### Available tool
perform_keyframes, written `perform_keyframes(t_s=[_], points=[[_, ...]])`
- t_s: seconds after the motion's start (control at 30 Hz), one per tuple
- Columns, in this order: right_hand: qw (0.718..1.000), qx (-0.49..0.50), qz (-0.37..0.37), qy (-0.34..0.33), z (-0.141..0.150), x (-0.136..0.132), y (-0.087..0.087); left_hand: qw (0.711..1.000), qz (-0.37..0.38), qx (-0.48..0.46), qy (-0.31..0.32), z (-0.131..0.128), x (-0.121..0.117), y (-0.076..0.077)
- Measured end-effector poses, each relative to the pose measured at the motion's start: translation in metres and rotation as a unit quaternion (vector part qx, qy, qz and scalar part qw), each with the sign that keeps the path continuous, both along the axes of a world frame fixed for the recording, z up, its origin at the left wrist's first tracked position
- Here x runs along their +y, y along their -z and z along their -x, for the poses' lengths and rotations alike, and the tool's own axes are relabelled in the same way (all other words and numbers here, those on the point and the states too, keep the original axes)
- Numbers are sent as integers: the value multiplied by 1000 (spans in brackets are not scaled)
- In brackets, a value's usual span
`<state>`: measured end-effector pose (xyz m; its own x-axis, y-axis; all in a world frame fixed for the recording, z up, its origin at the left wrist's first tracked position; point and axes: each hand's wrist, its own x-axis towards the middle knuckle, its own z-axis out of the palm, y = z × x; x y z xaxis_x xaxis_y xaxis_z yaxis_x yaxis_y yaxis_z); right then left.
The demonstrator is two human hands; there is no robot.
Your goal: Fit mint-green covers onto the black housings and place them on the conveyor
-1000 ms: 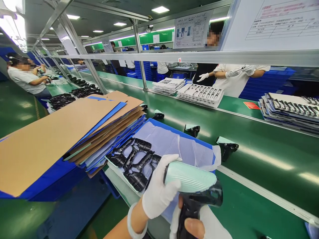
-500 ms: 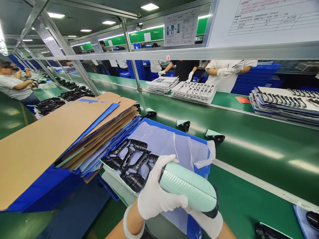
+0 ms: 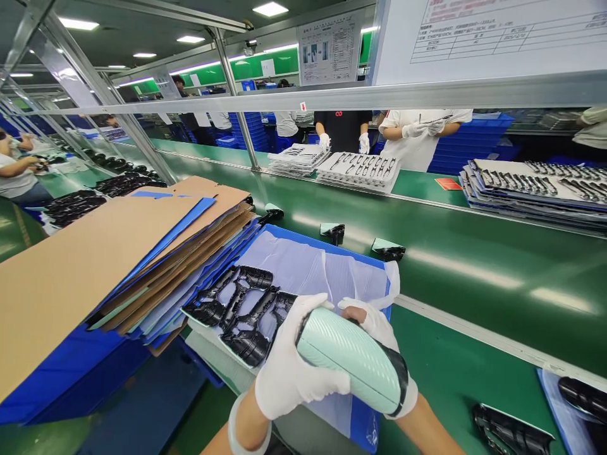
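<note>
The mint casing [image 3: 351, 351] sloped lengthwise down-right from the gripping left hand [image 3: 287, 373]; the right hand [image 3: 379, 330] lay behind, hold unclear.

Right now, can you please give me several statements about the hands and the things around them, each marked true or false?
1. The left hand and right hand both hold the mint-green part. True.
2. The left hand is bare. False: it wears a white glove.
3. The black frames lie on brown cardboard. False: they lie on a lilac sheet.
4. A red card lies across the green belt from the hands. True.
</note>
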<state>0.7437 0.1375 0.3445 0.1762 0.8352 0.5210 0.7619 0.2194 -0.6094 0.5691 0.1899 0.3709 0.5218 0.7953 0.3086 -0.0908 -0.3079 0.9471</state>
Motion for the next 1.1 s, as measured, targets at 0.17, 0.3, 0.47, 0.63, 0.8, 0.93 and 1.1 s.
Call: perform_keyframes(t_s=[0.17, 0.3, 0.47, 0.63, 0.8, 0.93, 1.1], points=[[996, -80, -38, 21, -18, 5, 2, 998, 16, 47, -25, -1, -4, -7], [994, -92, -39, 54, -30, 12, 19, 992, -3, 93, -86, -8, -13, -14], [984, -70, -46, 156, -25, 17, 29, 972, 12, 191, -133, -18, -22, -23], [976, -41, -48, 206, -13, 19, 26, 979, -2, 162, -126, -14, -17, -21], [971, -96, -92, 199, -17, 16, 18, 988, -26, 119, -92, -8, -11, -14], [965, -127, -125, 194, -21, 14, -1, 991, -7, 118, -67, -7, -12, -16], [946, -176, -160, 221, -19, 13, -21, 989, 44, 133, -51, -3, -16, -18]])
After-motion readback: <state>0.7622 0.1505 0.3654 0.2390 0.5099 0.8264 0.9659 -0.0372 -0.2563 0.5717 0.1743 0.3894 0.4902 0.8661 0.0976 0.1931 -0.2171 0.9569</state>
